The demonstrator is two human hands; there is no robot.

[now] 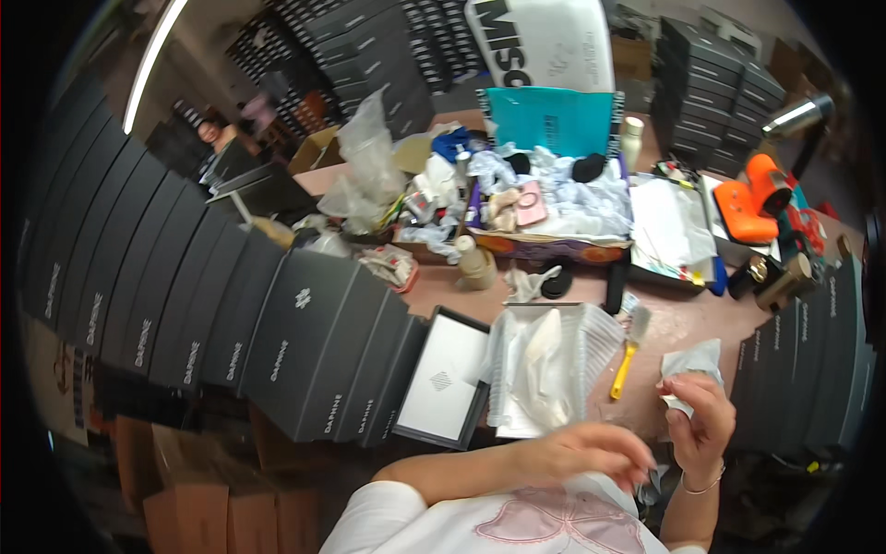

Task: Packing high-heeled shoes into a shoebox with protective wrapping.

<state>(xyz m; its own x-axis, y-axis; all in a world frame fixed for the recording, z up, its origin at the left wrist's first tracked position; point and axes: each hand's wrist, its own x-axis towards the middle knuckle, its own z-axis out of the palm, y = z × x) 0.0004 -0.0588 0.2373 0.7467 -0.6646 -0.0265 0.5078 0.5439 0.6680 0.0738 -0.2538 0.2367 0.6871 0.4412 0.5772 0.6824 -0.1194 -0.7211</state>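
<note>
- The person's right hand is raised near the front edge of the pink worktop, fingers curled around a crumpled piece of white tissue paper that sticks up above the knuckles.
- The left hand reaches across the body toward the right one, fingers bent and close together; its fingertips seem to pinch something small and dark just below the right hand, but it is too small to tell what.
- Just beyond the hands lies an open shoe box lined with white paper, with a pale shoe resting inside.
- To the left of that box, touching it, lies a box lid turned over, white inside with a dark rim.
- A brush with a yellow handle lies on the worktop to the right of the open box, between it and the tissue paper.
- Further left stands a long row of dark grey boxes packed side by side; a shorter stack of the same boxes rises at the right edge.
- At the back of the worktop sits a box with a teal lid standing open, stuffed with crumpled white paper, amid loose clutter.
- An orange tool rests at the far right.
</note>
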